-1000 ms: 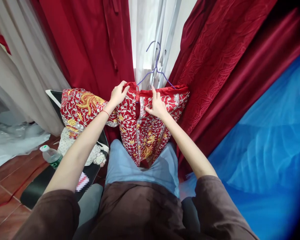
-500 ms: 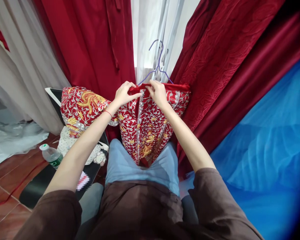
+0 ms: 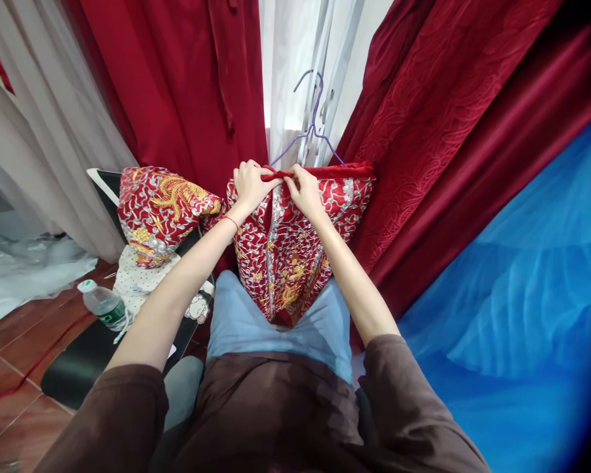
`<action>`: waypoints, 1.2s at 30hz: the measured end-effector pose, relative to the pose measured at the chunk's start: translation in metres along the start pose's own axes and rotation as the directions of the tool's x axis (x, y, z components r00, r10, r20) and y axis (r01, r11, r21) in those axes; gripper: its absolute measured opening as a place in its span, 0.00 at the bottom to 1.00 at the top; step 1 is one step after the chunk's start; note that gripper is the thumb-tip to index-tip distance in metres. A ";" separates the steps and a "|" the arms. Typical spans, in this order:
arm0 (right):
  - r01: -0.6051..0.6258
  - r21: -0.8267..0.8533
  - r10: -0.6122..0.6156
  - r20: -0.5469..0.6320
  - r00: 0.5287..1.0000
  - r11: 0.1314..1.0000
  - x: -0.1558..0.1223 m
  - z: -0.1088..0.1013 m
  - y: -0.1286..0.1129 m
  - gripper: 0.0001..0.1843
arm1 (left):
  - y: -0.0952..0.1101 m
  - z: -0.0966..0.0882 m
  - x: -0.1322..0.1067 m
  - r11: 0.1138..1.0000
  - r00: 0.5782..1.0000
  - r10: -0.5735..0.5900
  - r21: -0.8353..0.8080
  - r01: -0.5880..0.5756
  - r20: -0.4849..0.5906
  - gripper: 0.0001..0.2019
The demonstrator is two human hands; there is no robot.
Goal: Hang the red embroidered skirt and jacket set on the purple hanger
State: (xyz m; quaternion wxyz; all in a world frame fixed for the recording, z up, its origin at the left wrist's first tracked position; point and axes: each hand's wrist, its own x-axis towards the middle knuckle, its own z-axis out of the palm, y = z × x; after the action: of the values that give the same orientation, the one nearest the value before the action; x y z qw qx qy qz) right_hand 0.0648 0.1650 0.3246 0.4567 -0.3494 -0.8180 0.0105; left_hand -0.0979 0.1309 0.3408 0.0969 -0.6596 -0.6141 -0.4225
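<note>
A red garment [image 3: 300, 243] with silver and gold embroidery hangs in front of my knees, its plain red top band running across the upper edge. My left hand [image 3: 252, 186] is closed on that band, left of the silver-trimmed front seam. Just to the right, my right hand [image 3: 303, 189] pinches the same band, the fingertips of both hands almost meeting. Behind the band rises a purple hanger [image 3: 315, 118]; its lower part is hidden by the garment. Whether the band is fastened there, I cannot tell.
On a black chair [image 3: 73, 364] at left lie another embroidered red piece [image 3: 165, 207], a dotted white cloth bag [image 3: 132, 282] and a plastic water bottle [image 3: 103, 305]. Red garments [image 3: 177, 85] hang ahead and to the right. Blue tulle [image 3: 512, 315] fills the right side.
My hands have come closer together at the top band, the left moving right and the right slightly left. The band's two sides now meet between my fingers.
</note>
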 end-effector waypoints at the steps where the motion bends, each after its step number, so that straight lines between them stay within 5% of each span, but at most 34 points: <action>1: -0.001 0.013 0.001 -0.007 1.000 1.000 0.003 0.001 0.000 0.10 | -0.001 0.001 0.001 1.000 1.000 -0.007 0.004 0.007 0.004 0.19; 6: 0.079 0.215 -0.048 -0.148 0.988 0.973 -0.014 0.007 -0.001 0.12 | 0.000 0.001 0.005 0.998 0.998 -0.059 0.026 0.058 0.025 0.17; 10: -0.090 0.388 0.245 -0.372 0.895 0.917 -0.093 0.032 -0.013 0.15 | 0.004 0.001 0.004 0.997 0.997 -0.078 0.026 0.077 0.029 0.14; 15: -0.445 0.499 0.564 -0.111 0.818 0.743 -0.166 0.097 -0.031 0.11 | 0.010 0.000 -0.005 0.997 0.998 -0.060 0.041 0.060 -0.006 0.14; 20: -0.601 0.359 0.665 -0.080 0.743 0.714 -0.152 0.134 -0.042 0.11 | 0.010 0.004 -0.014 0.999 1.000 -0.003 0.034 0.004 -0.028 0.17; 23: -0.639 0.298 0.690 -0.105 0.716 0.709 -0.144 0.135 -0.044 0.08 | 0.007 0.011 -0.013 1.000 0.998 0.017 0.004 -0.017 -0.056 0.19; 29: -0.592 0.484 0.683 -0.017 0.730 0.644 -0.151 0.126 -0.041 0.08 | 0.003 0.010 -0.015 0.996 0.995 0.078 -0.031 -0.080 -0.061 0.20; 33: -0.572 0.534 0.653 0.047 0.756 0.623 -0.154 0.118 -0.041 0.09 | 0.006 0.000 -0.059 0.981 0.978 0.177 -0.055 -0.184 -0.107 0.27; 36: -0.564 0.558 0.633 0.089 0.769 0.608 -0.154 0.112 -0.043 0.09 | -0.001 0.009 -0.118 0.990 0.977 0.095 -0.082 -0.112 -0.189 0.29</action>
State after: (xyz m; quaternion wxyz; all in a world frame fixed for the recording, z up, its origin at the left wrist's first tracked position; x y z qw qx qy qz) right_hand 0.0086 0.0768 0.1597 0.5546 -0.4545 -0.5852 0.3787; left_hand -0.0823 0.0510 0.2553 0.1450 -0.6524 -0.5469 -0.5042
